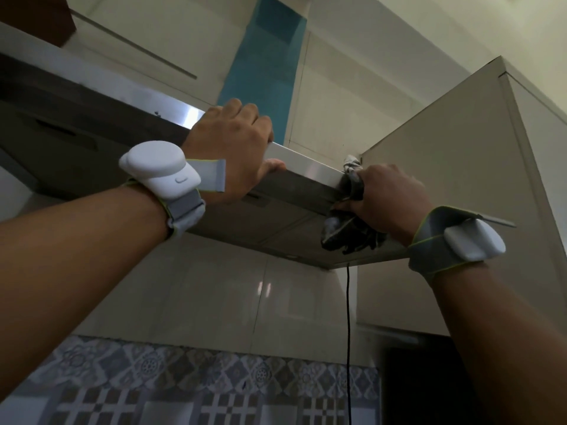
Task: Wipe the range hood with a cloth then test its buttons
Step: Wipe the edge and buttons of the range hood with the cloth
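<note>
Left hand [233, 148] grips the hood [310, 168]; right hand [389, 200] clutches the cloth [349, 237]. Press firmly, wiping along the edge.

Both bare forearms rise from the lower corners. The left hand [230, 151], at centre frame, curls its fingers over the range hood [306, 167] front edge, thumb beneath. The right hand [392, 204], right of centre, clutches a bunched cloth [346, 234]. A white device [159, 170] is strapped on the left wrist, a second device [474, 242] on the right.
</note>
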{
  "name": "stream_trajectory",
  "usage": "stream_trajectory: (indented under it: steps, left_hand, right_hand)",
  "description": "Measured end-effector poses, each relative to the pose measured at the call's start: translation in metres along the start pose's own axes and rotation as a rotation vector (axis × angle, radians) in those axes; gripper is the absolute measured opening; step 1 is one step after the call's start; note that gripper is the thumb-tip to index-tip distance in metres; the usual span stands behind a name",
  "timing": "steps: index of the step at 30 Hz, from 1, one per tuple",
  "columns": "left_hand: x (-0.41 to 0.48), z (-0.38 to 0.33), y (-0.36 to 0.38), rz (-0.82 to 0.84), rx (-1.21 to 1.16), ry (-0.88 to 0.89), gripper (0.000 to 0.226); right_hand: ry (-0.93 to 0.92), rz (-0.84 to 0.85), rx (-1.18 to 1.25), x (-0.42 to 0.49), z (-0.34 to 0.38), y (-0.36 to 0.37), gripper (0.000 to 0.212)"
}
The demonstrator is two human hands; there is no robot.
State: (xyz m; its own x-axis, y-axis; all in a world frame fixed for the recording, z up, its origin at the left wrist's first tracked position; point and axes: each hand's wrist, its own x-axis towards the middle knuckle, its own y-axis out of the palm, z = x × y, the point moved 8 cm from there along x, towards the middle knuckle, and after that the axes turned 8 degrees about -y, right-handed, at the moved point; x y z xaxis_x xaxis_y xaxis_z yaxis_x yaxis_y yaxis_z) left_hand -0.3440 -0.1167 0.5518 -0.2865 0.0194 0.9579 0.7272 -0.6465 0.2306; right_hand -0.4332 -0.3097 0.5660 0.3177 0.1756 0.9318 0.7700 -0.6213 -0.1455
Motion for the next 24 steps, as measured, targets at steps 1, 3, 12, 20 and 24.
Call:
stream_trajectory:
  steps: [1, 3, 12, 20, 24]
  left_hand:
    - [0.0, 0.0, 0.001, 0.006, -0.001, -0.001, 0.054]
    - [0.0, 0.0, 0.002, 0.023, -0.003, -0.001, 0.056]
    - [0.003, 0.026, -0.01, 0.15, -0.02, 0.034, 0.047]
    - [0.001, 0.051, -0.016, 0.127, 0.096, -0.067, 0.066]
    - [0.001, 0.048, -0.015, 0.115, 0.113, -0.074, 0.066]
  right_hand:
    - [-0.007, -0.009, 0.006, -0.001, 0.0, -0.001, 0.043]
    - [-0.017, -0.012, 0.029, -0.003, 0.0, -0.001, 0.041]
    - [0.017, -0.019, 0.063, 0.0, -0.002, 0.004, 0.041]
    - [0.051, -0.024, 0.056, 0.004, 0.0, -0.002, 0.038]
    - [-0.008, -0.044, 0.057, 0.006, 0.02, -0.008, 0.039]
